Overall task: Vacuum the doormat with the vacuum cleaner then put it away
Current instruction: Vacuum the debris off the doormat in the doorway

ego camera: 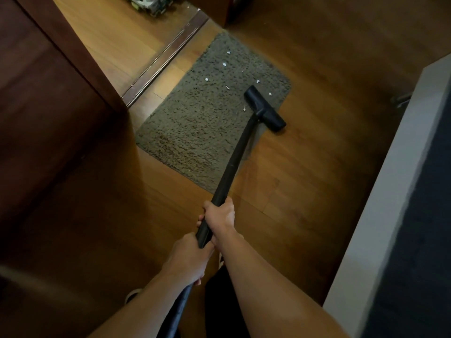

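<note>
- Doormat (200, 123) lies flat on the wooden floor (317, 191), its far end close to the door threshold (166, 59). Its shaggy grey-brown pile looks soft and the mat is probably light, so a hard push could ruck it or make it creep.
- Paper scraps (223, 64), small and white, dot the far half of the mat, and a few lie just beside the floor head. The near half shows none.
- Floor head (264, 108) of the vacuum cleaner sits across the mat's right edge near the far right corner, with one end on the pile and the other over bare floor.
- Wand (234, 162) is a black, smooth, rigid tube running from the head back to the hands. It should steer precisely and seems light enough to lift clear of the pile.
- Right hand (220, 214) is wrapped round the wand in front. The left hand (188, 259) grips just behind it, near where the hose (180, 303) joins. Both are closed firmly on the tube.
- Hose is flexible and trails down out of view, so it will likely drag and snag if ignored.
- Cleaner's body is not visible. It is probably the heavy part, best carried by its own handle when stored, with the wand held mid-length.
- Short strokes away from the threshold would likely suit the loose mat.
</note>
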Available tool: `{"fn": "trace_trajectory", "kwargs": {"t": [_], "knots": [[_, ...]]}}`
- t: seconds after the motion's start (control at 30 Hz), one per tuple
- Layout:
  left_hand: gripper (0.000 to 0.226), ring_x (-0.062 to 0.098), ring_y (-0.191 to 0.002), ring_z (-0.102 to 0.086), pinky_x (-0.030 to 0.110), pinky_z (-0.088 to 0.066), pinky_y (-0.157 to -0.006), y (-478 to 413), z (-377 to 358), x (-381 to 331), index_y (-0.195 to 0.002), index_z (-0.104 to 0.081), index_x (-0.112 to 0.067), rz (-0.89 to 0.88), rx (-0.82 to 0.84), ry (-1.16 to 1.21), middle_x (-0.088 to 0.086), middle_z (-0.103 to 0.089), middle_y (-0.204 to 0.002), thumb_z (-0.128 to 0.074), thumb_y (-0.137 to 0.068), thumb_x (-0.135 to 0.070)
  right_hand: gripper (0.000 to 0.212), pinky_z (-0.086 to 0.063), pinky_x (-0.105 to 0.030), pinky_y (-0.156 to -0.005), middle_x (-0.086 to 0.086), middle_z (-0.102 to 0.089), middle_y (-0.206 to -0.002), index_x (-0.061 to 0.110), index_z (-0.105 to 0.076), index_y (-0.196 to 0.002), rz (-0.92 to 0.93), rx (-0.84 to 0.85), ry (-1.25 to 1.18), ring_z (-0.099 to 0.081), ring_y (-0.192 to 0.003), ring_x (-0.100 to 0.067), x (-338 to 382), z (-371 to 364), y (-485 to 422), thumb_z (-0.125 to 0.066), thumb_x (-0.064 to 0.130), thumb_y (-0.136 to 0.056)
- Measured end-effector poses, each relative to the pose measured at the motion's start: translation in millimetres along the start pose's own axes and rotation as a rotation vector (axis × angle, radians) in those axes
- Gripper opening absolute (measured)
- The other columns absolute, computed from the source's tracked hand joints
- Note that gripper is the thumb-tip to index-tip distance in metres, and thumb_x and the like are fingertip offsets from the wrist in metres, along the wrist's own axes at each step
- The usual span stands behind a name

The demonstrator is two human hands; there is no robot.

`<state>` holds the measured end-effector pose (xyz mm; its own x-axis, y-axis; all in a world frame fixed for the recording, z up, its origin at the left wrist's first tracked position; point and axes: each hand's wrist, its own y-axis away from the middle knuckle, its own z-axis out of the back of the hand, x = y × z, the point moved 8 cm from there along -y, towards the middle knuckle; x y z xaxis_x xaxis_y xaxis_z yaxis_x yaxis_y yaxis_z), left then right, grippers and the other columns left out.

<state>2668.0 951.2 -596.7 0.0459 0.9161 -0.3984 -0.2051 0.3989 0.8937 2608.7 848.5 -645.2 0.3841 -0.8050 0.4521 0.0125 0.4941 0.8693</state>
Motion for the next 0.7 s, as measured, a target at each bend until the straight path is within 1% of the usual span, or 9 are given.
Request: {"fn": "trace_trajectory", "kwargs": {"t": [0.1,0.23,0.3,0.37,0.5,0.6,0.7], "knots": [[0.033,0.016,-0.036,-0.053,0.029,-0.049,-0.044,12.3,1.5,21.1,-0.086,-0.058,-0.008,0.019,0.007,0.023,0.006,-0.058,-0.056,-0.056,-0.097,-0.039,0.033,-0.053,-0.029,-0.051,-0.012,-0.059,-0.085,0.016,-0.043,-0.125,-0.011,0.01,-0.004,-0.057,-0.051,-0.016,-17.7,-8.9,15.3,-0.059,0.01,-0.097],[0.032,0.016,-0.038,-0.054,0.027,-0.047,-0.045,30.7,15.3,55.3,-0.084,-0.058,-0.008,0.073,0.049,0.004,0.004,-0.058,-0.054,-0.055,-0.098,-0.037,0.026,-0.052,-0.03,-0.051,-0.01,-0.056,-0.083,0.016,-0.044,-0.117,-0.024,0.038,-0.043,-0.056,-0.048,-0.015,-42.3,-31.3,42.2,-0.058,0.008,-0.096],[0.03,0.016,-0.04,-0.054,0.027,-0.046,-0.047,39.6,24.7,73.2,-0.083,-0.058,-0.009,0.081,0.073,0.002,0.003,-0.057,-0.054,-0.055,-0.098,-0.035,0.027,-0.052,-0.029,-0.05,-0.009,-0.057,-0.08,0.016,-0.044,-0.117,-0.036,0.045,-0.049,-0.056,-0.047,-0.013,-54.8,-44.3,56.5,-0.059,0.008,-0.096],[0.028,0.016,-0.041,-0.054,0.028,-0.045,-0.048,48.8,35.1,91.9,-0.087,-0.059,-0.008,0.094,0.076,0.011,0.003,-0.058,-0.057,-0.056,-0.098,-0.034,0.029,-0.053,-0.028,-0.05,-0.008,-0.058,-0.078,0.017,-0.043,-0.121,-0.039,0.058,-0.042,-0.056,-0.048,-0.013,-66.0,-57.7,71.2,-0.059,0.009,-0.097],[0.027,0.014,-0.04,-0.055,0.027,-0.044,-0.046,67.4,49.8,121.5,-0.09,-0.06,-0.007,0.117,0.056,0.043,0.002,-0.059,-0.057,-0.057,-0.098,-0.032,0.036,-0.053,-0.025,-0.049,-0.009,-0.059,-0.084,0.02,-0.042,-0.128,-0.041,0.093,-0.036,-0.057,-0.051,-0.012,-83.7,-81.3,96.2,-0.059,0.009,-0.098],[0.027,0.01,-0.037,-0.052,0.024,-0.042,-0.042,77.6,53.6,131.8,-0.087,-0.059,-0.007,0.115,0.014,0.053,0.001,-0.057,-0.054,-0.057,-0.098,-0.032,0.036,-0.052,-0.024,-0.049,-0.009,-0.06,-0.086,0.021,-0.042,-0.127,-0.025,0.114,-0.023,-0.057,-0.052,-0.011,-90.6,-90.2,107.0,-0.059,0.009,-0.098],[0.028,0.011,-0.036,-0.05,0.022,-0.039,-0.039,81.4,50.8,133.0,-0.088,-0.059,-0.006,0.116,0.004,0.083,0.002,-0.055,-0.053,-0.057,-0.098,-0.032,0.035,-0.052,-0.023,-0.049,-0.009,-0.06,-0.087,0.022,-0.041,-0.126,-0.009,0.125,0.018,-0.058,-0.052,-0.01,-91.7,-91.0,108.8,-0.059,0.011,-0.099]]}}
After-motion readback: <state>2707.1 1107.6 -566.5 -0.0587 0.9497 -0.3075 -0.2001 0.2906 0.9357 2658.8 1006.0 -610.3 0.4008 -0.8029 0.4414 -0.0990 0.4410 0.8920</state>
